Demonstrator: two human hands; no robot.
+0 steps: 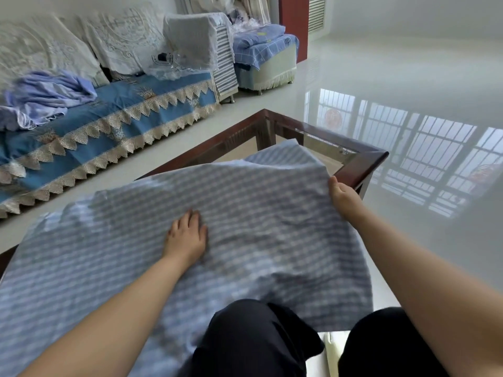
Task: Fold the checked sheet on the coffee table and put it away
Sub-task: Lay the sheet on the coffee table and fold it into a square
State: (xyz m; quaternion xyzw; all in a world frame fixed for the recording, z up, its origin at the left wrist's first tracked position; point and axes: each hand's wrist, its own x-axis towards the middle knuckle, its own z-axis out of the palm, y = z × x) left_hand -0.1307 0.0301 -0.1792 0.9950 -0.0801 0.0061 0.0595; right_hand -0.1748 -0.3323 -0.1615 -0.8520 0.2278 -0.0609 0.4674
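Blue-and-white checked sheet (pixel 258 213) covers most of a glass-topped coffee table (pixel 362 164) with a dark red wooden frame; only the table's far corner and right rail stay bare. The cloth lies rumpled, its near edge hanging off the table over the dark trousers (pixel 253 338) of a seated person.

That person's left hand (pixel 186 235) lies palm down near the middle of the sheet, fingers straight and slightly spread, flat against the fabric. The right hand (pixel 344 198) is at the sheet's far right edge, just beside the wooden rail, and pinches the cloth there: the thumb shows on top and the other fingers are tucked under the fabric, out of sight. The corner it holds is lifted a little off the table.

Across a strip of pale, glossy floor (pixel 408 77) to the left stands a sofa (pixel 109 123) with a blue cover trimmed in cream lace, white lace cushions along its back, and a heap of crumpled lilac fabric (pixel 46 96) on the seat. Beyond the sofa's end sits a footstool (pixel 266 63) draped in blue checked cloth. Window bars are mirrored in the floor on the right.
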